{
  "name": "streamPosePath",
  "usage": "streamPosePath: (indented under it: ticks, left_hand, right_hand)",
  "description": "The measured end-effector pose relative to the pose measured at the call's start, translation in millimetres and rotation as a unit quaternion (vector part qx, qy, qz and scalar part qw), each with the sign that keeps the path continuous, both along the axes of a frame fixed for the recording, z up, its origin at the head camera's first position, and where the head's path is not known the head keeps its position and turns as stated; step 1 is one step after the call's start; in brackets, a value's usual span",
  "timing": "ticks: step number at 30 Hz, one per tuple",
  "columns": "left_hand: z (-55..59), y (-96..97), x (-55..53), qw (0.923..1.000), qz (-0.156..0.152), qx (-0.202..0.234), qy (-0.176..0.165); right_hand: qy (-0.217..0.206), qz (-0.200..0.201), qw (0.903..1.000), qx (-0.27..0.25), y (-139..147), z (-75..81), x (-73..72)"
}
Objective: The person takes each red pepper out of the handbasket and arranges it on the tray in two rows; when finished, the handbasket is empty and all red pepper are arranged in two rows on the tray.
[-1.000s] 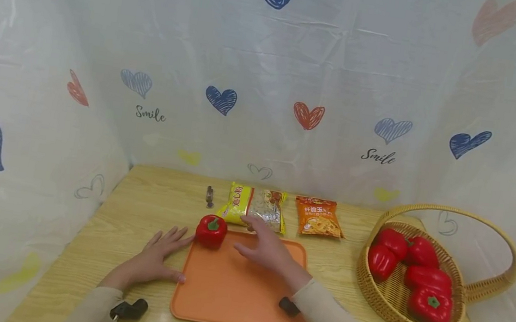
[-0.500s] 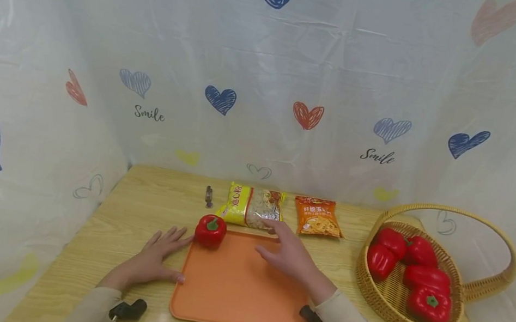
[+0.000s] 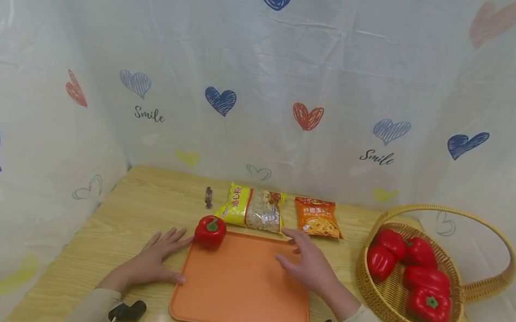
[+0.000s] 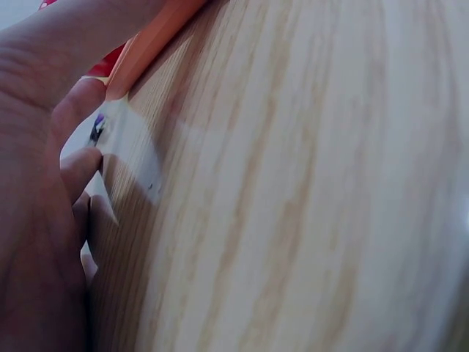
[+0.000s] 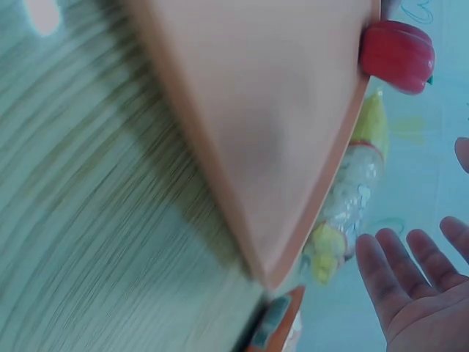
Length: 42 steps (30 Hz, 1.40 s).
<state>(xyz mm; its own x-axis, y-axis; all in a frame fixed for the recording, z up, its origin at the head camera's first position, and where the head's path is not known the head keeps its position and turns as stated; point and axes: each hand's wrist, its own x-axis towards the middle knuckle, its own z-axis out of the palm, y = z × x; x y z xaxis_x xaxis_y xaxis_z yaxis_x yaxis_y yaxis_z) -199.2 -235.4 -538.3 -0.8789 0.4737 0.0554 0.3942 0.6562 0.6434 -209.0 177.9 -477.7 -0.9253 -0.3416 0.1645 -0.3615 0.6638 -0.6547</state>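
On the far left corner of the orange tray [image 3: 244,291] sits a red bell pepper [image 3: 210,233] with its green stem up. My left hand [image 3: 152,259] lies at the tray's left edge with fingers spread; its thumb reaches the rim and a fingertip is close beside the pepper. Over the tray's far right corner, my right hand [image 3: 310,264] hovers with relaxed fingers and nothing in it. In the right wrist view, the fingers [image 5: 399,268] of that hand are extended, apart from the tray. A wicker basket [image 3: 379,299] on the right holds several red peppers [image 3: 430,306].
Behind the tray lie a yellow and clear food packet [image 3: 256,208] and an orange snack packet [image 3: 316,217]. A small dark object [image 3: 209,197] is left of them. The basket's tall handle [image 3: 493,287] arches over its right side. Patterned white sheeting [image 3: 258,155] encloses the table.
My right hand has moved to the right, away from the pepper, from over the tray's middle to its far right corner. The left hand and the pepper have stayed put.
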Motion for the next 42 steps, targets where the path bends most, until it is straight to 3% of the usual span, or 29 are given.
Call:
streamPosePath:
  ticks: [13, 20, 28, 35, 42]
  left_hand:
    - [-2.0, -1.3, -1.1, 1.0, 0.002, 0.004, -0.003]
    - [-2.2, -0.8, -1.5, 1.0, 0.002, 0.003, -0.003]
    - [-2.9, -1.0, -1.2, 1.0, 0.001, 0.002, 0.001]
    - [-3.9, -0.9, -0.3, 0.9997, -0.007, 0.013, 0.019]
    - [-3.4, -0.8, 0.0, 0.9998, -0.005, 0.012, 0.013]
  right_hand:
    - [0.073, -0.032, 0.9967, 0.014, 52.4, 3.6, 9.6]
    - [0.053, -0.086, 0.9947, 0.022, 81.8, 9.4, 15.3]
    - [0.069, -0.125, 0.9892, 0.034, 112.4, 17.2, 22.4]
    - [0.057, -0.173, 0.9811, 0.064, 139.6, 20.6, 26.4]
    - [0.058, -0.202, 0.9747, 0.076, 160.6, 19.5, 25.0]
